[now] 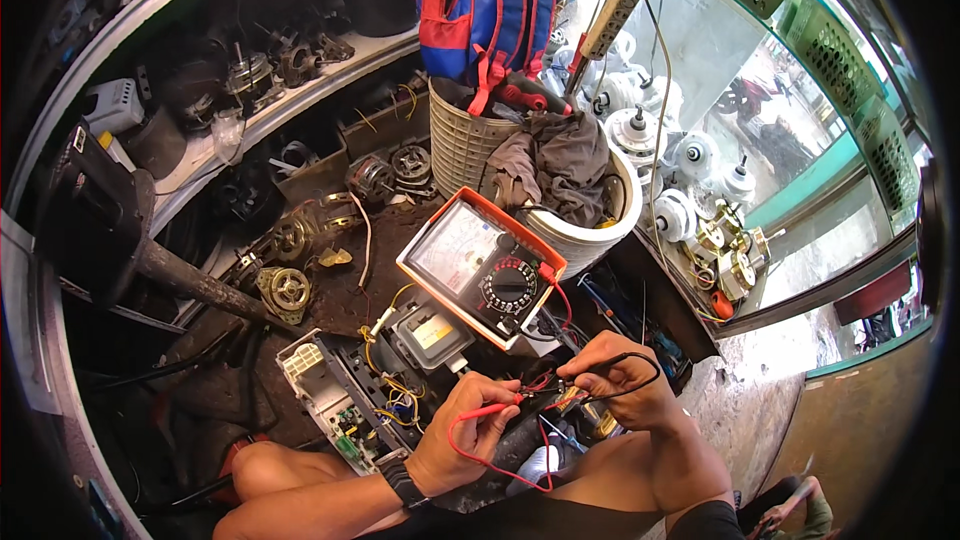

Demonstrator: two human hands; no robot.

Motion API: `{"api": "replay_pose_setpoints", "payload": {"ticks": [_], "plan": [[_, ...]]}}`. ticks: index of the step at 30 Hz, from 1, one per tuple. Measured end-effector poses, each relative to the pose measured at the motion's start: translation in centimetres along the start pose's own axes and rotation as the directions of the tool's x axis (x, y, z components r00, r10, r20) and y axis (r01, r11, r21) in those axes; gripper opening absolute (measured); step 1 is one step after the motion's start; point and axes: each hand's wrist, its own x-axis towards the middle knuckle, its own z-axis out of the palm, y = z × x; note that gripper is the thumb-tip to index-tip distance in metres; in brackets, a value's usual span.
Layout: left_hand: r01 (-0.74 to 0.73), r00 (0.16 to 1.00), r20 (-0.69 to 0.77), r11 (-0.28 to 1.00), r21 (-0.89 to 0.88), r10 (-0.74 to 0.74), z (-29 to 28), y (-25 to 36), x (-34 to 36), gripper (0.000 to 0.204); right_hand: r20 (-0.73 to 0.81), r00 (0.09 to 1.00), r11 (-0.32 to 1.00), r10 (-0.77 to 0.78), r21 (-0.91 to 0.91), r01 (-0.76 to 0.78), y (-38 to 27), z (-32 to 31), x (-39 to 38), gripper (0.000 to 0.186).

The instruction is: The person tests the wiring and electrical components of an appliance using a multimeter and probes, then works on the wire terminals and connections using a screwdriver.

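Note:
My left hand is closed in a pinch on the red test probe, whose red lead loops below it. In my right hand the fingers are closed round the black test probe, and its black lead curves over the knuckles. Between the two hands are thin wires and a small dark part; the probe tips are too small to tell what they touch. Just beyond stands an analog multimeter in an orange-edged case, tilted toward me, with the red lead plugged into its right side.
A grey boxy motor-like unit and an open panel with a green circuit board lie left of my hands. Behind the meter stand a cloth-filled bucket and a basket under a backpack. Another person's hand shows lower right.

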Motion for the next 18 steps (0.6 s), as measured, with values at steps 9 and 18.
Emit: {"api": "replay_pose_setpoints", "payload": {"ticks": [9, 18], "plan": [[0.023, 1.0, 0.004, 1.0, -0.007, -0.023, -0.16, 0.27, 0.01, 0.019, -0.008, 0.998, 0.998, 0.06, -0.021, -0.06, -0.09, 0.09, 0.09, 0.011], [0.048, 0.999, 0.011, 0.999, -0.011, -0.048, -0.13, 0.24, 0.05, 0.013, 0.021, 0.999, 0.999, 0.049, 0.004, -0.049, -0.04, 0.08, -0.06, 0.014]]}}
